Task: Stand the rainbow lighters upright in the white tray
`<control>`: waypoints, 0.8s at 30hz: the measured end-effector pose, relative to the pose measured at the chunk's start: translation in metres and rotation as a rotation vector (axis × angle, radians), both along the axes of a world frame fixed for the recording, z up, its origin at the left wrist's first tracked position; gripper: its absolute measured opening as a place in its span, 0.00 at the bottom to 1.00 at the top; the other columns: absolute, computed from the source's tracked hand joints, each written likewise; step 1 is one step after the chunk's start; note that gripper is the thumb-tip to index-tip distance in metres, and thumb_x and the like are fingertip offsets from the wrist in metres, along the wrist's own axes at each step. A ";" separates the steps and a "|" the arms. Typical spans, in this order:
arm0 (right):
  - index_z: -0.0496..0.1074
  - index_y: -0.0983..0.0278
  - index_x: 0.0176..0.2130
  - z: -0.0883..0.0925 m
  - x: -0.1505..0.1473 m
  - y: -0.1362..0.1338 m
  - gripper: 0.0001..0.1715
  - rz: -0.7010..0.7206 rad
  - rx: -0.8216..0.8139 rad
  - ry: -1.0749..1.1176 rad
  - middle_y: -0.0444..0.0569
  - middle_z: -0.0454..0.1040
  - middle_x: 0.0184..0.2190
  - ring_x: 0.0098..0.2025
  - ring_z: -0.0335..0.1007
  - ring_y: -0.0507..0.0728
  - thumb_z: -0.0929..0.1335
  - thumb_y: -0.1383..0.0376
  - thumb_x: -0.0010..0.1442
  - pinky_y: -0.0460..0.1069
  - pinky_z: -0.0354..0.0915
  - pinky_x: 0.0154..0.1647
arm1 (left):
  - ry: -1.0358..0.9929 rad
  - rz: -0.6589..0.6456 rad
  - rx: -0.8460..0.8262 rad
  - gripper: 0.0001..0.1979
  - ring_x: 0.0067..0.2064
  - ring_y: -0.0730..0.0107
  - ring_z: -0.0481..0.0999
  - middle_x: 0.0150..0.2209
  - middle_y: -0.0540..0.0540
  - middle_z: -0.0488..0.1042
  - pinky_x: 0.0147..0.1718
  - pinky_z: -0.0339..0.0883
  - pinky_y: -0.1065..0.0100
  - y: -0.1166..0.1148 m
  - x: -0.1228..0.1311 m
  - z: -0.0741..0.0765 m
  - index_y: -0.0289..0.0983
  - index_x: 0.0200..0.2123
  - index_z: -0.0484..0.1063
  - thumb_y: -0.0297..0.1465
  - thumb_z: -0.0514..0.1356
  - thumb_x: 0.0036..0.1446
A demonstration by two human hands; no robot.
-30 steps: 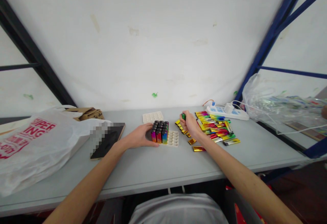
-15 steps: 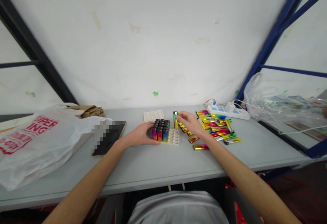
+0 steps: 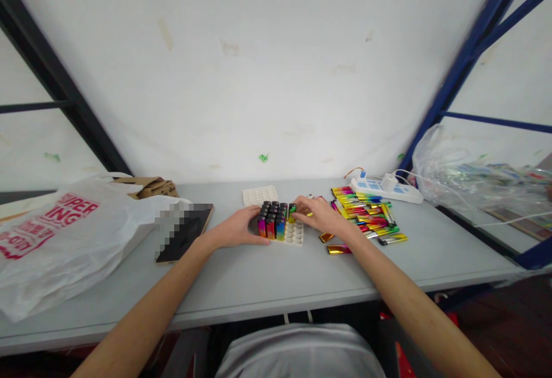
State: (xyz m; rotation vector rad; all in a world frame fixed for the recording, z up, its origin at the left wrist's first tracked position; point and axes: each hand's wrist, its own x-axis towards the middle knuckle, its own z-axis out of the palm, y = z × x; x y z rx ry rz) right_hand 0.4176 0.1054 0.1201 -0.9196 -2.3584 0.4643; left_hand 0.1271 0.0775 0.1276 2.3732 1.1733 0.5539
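Observation:
Rows of black-topped, metallic-coloured lighters [image 3: 271,228] stand upright in the left part of a white tray with round holes [image 3: 294,235]. My left hand [image 3: 237,227] curves round the left side of these rows, thumb at the front and fingers behind, steadying them. Between the thumb and fingers of my right hand [image 3: 317,215] is a green and gold lighter [image 3: 292,211], upright at the back right of the standing rows. Its lower end is at the tray; whether it sits in a hole I cannot tell. Loose lighters [image 3: 366,217] lie in a pile to the right.
Another white tray [image 3: 260,195] lies behind. A dark tablet-like panel [image 3: 190,234] and a white plastic bag [image 3: 77,234] are at left, with brown cardboard [image 3: 150,187] behind. A white power strip [image 3: 388,188] and clear plastic packaging [image 3: 483,176] are at right.
My right hand has brought the green and gold lighter down and slightly left, from above the tray to beside the standing rows. My left hand stays in place.

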 end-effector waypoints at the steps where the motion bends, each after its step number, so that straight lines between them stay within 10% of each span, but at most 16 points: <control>1: 0.73 0.62 0.50 0.001 0.000 -0.001 0.12 0.018 0.012 -0.020 0.49 0.83 0.38 0.39 0.80 0.58 0.67 0.59 0.70 0.51 0.71 0.44 | -0.003 0.001 0.000 0.39 0.61 0.45 0.75 0.60 0.38 0.76 0.62 0.65 0.53 0.000 0.000 0.000 0.37 0.59 0.72 0.47 0.75 0.47; 7: 0.77 0.61 0.49 0.014 0.014 0.000 0.20 -0.042 0.065 -0.025 0.50 0.83 0.44 0.46 0.79 0.59 0.62 0.54 0.74 0.52 0.69 0.50 | -0.009 -0.002 0.007 0.39 0.60 0.45 0.75 0.60 0.39 0.76 0.63 0.66 0.53 0.000 0.000 0.000 0.36 0.59 0.72 0.48 0.74 0.47; 14: 0.77 0.69 0.52 0.021 0.098 0.052 0.18 -0.553 0.171 -0.194 0.61 0.81 0.51 0.54 0.78 0.62 0.63 0.69 0.69 0.55 0.68 0.59 | 0.033 0.010 0.032 0.42 0.64 0.42 0.72 0.63 0.36 0.74 0.65 0.63 0.52 0.003 -0.002 -0.005 0.35 0.59 0.72 0.50 0.75 0.46; 24: 0.74 0.70 0.60 -0.011 0.135 0.081 0.26 -0.599 0.060 -0.531 0.65 0.75 0.59 0.60 0.73 0.65 0.64 0.73 0.65 0.55 0.63 0.64 | 0.008 0.018 0.008 0.41 0.63 0.42 0.73 0.63 0.37 0.74 0.65 0.64 0.52 0.001 -0.002 -0.003 0.37 0.60 0.71 0.50 0.74 0.47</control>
